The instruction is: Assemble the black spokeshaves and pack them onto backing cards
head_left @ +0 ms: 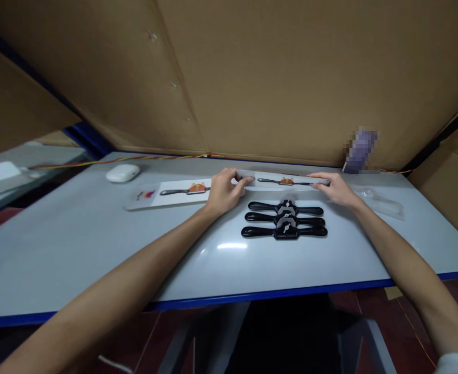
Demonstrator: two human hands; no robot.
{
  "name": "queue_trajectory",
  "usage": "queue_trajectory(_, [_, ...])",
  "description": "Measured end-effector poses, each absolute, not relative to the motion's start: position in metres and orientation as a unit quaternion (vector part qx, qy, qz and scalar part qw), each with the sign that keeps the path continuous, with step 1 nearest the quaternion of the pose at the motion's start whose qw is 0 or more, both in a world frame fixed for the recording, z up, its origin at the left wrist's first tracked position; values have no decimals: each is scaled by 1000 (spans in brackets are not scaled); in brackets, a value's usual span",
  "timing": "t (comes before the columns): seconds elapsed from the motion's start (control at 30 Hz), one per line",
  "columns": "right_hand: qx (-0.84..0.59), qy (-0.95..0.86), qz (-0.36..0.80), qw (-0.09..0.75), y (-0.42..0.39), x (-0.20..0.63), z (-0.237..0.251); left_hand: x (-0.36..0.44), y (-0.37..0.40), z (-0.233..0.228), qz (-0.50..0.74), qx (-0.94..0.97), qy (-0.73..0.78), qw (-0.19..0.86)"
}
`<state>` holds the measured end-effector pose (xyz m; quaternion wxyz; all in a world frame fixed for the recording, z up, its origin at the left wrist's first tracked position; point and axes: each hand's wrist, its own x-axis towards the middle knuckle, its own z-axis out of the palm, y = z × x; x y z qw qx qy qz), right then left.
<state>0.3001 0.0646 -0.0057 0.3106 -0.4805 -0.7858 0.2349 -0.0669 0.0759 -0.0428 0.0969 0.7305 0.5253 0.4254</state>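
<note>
Between my two hands a long, narrow white package [270, 187] printed with a picture of a spokeshave is held near the back of the table. My left hand [226, 192] is closed on its left end, thumb in front. At the other end my right hand [334, 188] pinches it between thumb and fingers. Just in front lie three black spokeshaves [286, 232], stacked in a row one before another, handles pointing left and right. A second printed package [174, 196] lies flat to the left, its right end hidden behind my left hand.
A white rounded case [122, 173] sits at the back left. Clear plastic packaging [385, 203] lies right of my right hand. A pixelated purple object [360, 151] leans on the cardboard wall [275, 78]. Red and yellow wires [151, 157] run along the back.
</note>
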Motion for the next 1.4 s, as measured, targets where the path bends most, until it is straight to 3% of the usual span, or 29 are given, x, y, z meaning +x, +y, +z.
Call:
queue_trajectory(0.33, [-495, -742, 207, 403, 69, 303, -26, -65, 77, -41, 432, 709, 541, 135])
queue_trajectory(0.5, [-518, -729, 197, 401, 65, 307, -21, -64, 75, -37, 451, 710, 524, 134])
queue_trajectory(0.7, [-465, -738, 341, 352, 51, 310, -10, -66, 78, -39, 493, 663, 519, 219])
queue_trajectory(0.83, [-474, -712, 374, 358, 52, 310, -10, -68, 83, -44, 519, 649, 496, 252])
queue_trajectory(1.13, [-465, -697, 420, 347, 51, 306, -11, -73, 87, -44, 559, 660, 464, 193])
queue_trajectory(1.4, [-473, -684, 382, 403, 56, 301, -21, -73, 90, -46, 601, 634, 447, 194])
